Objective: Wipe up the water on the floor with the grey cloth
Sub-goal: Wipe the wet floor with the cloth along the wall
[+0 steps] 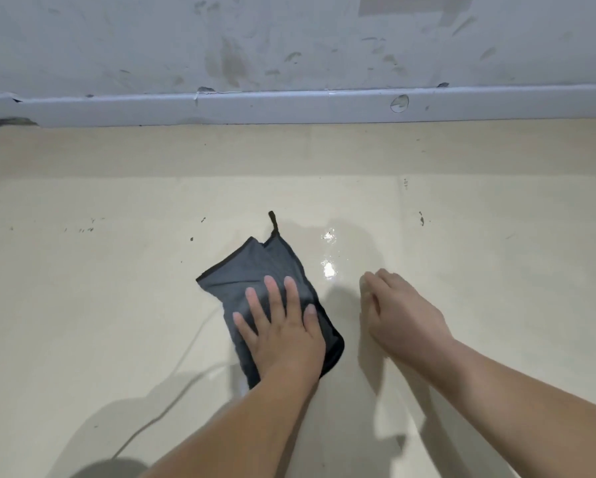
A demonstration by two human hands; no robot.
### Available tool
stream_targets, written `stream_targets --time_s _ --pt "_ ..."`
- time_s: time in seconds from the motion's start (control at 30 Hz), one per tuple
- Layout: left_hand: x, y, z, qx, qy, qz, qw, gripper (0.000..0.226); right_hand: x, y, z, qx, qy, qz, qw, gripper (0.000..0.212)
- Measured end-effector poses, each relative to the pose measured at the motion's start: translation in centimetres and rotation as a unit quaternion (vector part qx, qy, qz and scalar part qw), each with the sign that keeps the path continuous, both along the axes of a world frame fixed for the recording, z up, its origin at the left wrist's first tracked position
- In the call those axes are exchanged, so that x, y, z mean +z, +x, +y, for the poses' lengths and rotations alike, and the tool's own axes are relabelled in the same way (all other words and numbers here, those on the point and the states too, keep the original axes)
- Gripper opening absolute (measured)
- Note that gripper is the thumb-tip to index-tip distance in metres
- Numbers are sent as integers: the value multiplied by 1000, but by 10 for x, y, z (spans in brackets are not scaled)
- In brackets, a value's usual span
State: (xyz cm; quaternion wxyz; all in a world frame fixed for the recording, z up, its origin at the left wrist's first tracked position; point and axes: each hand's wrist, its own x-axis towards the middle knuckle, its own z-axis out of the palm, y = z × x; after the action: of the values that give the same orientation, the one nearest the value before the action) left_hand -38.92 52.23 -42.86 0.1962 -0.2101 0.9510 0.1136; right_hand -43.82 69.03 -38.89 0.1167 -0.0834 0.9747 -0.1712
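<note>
The folded grey cloth (pixel 269 270) lay flat on the cream tiled floor (pixel 82 288), the left hand (pixel 282 332) spread on its near end. The shiny water patch (pixel 329 263) sat at the cloth's three o'clock. The right hand (pixel 403 315) hung beside it, toward four o'clock. The scuffed white wall (pixel 289 46) stood at twelve o'clock.

matt grey cloth (pixel 255 267), glossy wet floor (pixel 462 236)
</note>
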Motion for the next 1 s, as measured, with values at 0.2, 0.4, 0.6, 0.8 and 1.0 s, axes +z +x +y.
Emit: stream_targets --time_s 0.2,0.4,0.6,0.8,1.0 --pt "19 -24 67 -335 145 -19 931 57 3 7 47 -46 -30 14 998 45" --pt "48 -68 12 -367 103 137 914 55 -15 18 5 12 -19 -19 1000 73" --pt "77 -65 -23 -290 48 56 954 57 -37 6 -44 -1 127 -137 982 104" --pt "128 -74 -10 -233 34 -77 969 56 -28 -32 -27 103 116 -195 969 112" --pt "172 -89 4 -232 13 -129 964 49 -14 -55 3 144 115 -245 952 113"
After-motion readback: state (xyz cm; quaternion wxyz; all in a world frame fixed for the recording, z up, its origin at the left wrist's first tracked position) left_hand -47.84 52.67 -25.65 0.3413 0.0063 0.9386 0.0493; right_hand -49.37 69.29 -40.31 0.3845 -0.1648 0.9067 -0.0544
